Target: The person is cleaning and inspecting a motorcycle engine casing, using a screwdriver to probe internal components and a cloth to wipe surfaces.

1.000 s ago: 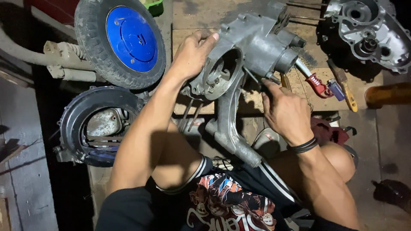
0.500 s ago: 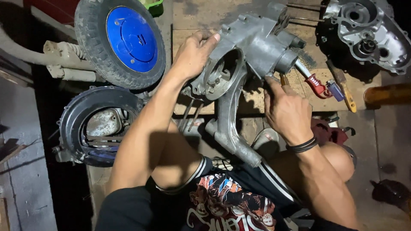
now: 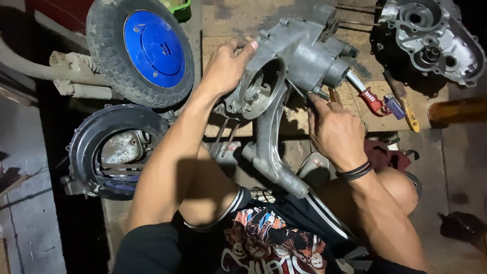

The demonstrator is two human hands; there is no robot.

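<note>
Since the earlier frames the right hand [image 3: 335, 133] has been creeping up and leftward, its forefinger now reaching the underside of the grey engine casing [image 3: 299, 56], while the left hand [image 3: 228, 66] has barely been shifting on the casing's rim. The left hand is curling over the upper edge of the round opening, fingers pressed together and thumb laid along the top, gripping the metal. The right hand is loosely cupping, forefinger stretched out and touching a small fitting beneath the cylinder end; whether it is pinching anything there I cannot tell. A black band [image 3: 355, 171] is circling that wrist.

The casing is resting across wooden boards [image 3: 228, 23] over a dusty concrete floor [image 3: 30, 223], in front of the person's bent knees. Its long swing arm [image 3: 269, 147] is running from the round housing down toward the person, ending low between the legs, while the bulky cylinder end is pointing up and to the right.

Just right of the casing a red-handled tool [image 3: 373, 101] and a yellow-handled screwdriver [image 3: 406, 109] are lying on the boards. A second aluminium crankcase half [image 3: 436, 38] is sitting at the top right. On the left, a small tyre with a blue hub [image 3: 147, 48] is lying above a dark round cover [image 3: 109, 152].
</note>
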